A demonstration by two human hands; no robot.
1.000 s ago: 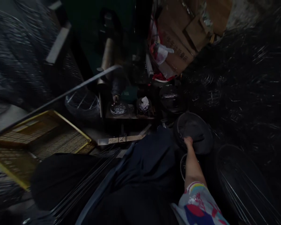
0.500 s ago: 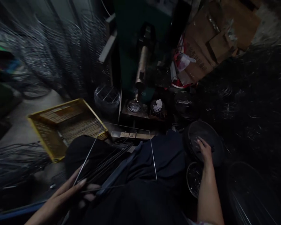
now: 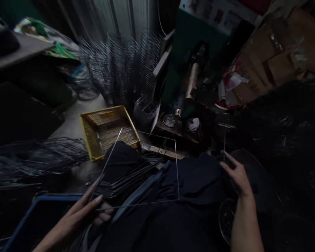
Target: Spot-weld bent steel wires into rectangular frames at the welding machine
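My left hand is closed on one side of a rectangular wire frame, which is held out over my lap. Several more bent wires lie across my left thigh, close to that hand. On the right, my right hand pinches a short, thin metal wire that stands nearly upright between thumb and fingertips. Below that forearm is a round bowl, its contents too dark to make out. A dark round lid or pan sits behind the right hand.
Ahead stands a green machine with a metal cylinder above a small work plate. A yellow crate is front left, a blue bin lower left. Stacked wire racks line the wall; cardboard boxes are at right.
My right hand has come up off the dark round lid and now holds a thin wire. The left hand still grips the wire frame. The view has turned left.
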